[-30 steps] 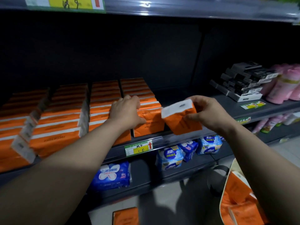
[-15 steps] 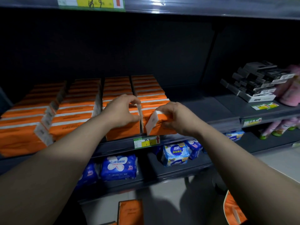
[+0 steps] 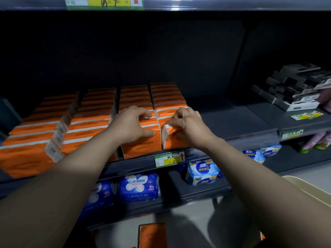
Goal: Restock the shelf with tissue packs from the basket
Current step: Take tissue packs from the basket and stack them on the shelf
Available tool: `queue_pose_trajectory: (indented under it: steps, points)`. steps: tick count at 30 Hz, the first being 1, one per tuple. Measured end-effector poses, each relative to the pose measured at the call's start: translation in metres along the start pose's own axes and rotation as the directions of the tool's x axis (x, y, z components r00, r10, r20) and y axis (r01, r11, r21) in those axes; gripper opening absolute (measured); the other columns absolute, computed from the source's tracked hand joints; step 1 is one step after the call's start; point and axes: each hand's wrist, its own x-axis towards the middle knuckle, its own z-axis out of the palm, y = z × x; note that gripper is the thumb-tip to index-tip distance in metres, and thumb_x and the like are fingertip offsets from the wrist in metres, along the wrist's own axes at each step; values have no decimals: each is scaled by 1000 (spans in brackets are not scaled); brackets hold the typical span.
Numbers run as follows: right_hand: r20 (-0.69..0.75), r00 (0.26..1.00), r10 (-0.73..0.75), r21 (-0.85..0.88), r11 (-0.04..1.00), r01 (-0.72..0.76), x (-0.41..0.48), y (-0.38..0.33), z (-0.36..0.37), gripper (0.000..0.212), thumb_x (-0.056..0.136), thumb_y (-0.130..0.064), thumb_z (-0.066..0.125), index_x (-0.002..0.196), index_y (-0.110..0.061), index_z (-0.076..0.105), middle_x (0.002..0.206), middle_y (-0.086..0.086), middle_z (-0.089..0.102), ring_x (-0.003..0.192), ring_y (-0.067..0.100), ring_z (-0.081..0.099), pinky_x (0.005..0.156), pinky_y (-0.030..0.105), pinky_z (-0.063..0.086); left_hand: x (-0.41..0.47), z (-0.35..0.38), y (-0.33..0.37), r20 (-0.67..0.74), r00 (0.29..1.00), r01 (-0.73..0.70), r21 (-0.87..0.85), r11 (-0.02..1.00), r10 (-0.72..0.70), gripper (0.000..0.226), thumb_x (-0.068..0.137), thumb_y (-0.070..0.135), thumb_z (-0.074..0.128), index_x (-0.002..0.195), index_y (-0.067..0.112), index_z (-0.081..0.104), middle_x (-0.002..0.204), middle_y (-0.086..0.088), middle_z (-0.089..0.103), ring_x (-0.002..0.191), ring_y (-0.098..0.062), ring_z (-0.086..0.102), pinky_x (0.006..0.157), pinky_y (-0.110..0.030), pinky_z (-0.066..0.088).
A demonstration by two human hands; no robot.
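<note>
The right hand's fingers (image 3: pixel 180 114) are curled over the top of an orange plastic-wrapped tissue pack with a white end flap (image 3: pixel 170 136), gripping it as it stands at the front of the rightmost orange row on the dark grey metal shelf (image 3: pixel 232 122). The right hand (image 3: pixel 188 127) is plainly the nearer one; the pack sits directly under and in front of it, its broad face to the aisle, its white end turned left toward the neighbouring row. The left hand (image 3: pixel 132 124) is clamped, fingers spread, on the front orange pack of the next row (image 3: pixel 141 142), seemingly holding that row steady. The two packs stand just beside each other with a thin gap between. To my eye the pack wants pressing back against those behind it. A yellow and green price label (image 3: pixel 169 159) hangs on the shelf lip below. The cream plastic basket's rim (image 3: pixel 304 187) shows at lower right, and another orange pack (image 3: pixel 153 235) sits low near the floor.
</note>
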Motion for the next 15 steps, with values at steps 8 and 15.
queue_pose_trajectory:
  steps: [8,15]
  points:
    - [-57,996,71,88,994,-66,-22,12,-6,46,68,-28,80,110,-28,61,118,-5,51,114,18,40,95,29,25,-3,-1,-2,24,1000,4,3,1000,-4,59,63,41,84,116,33,60,124,10,52,116,-12,50,95,-29,43]
    - [-12,948,318,263,916,-304,-49,39,-29,62,73,-19,79,130,-22,54,131,-3,53,124,14,47,100,25,35,-3,1,5,50,999,-3,20,1000,2,57,68,37,82,120,30,60,132,6,51,121,-16,49,101,-36,44]
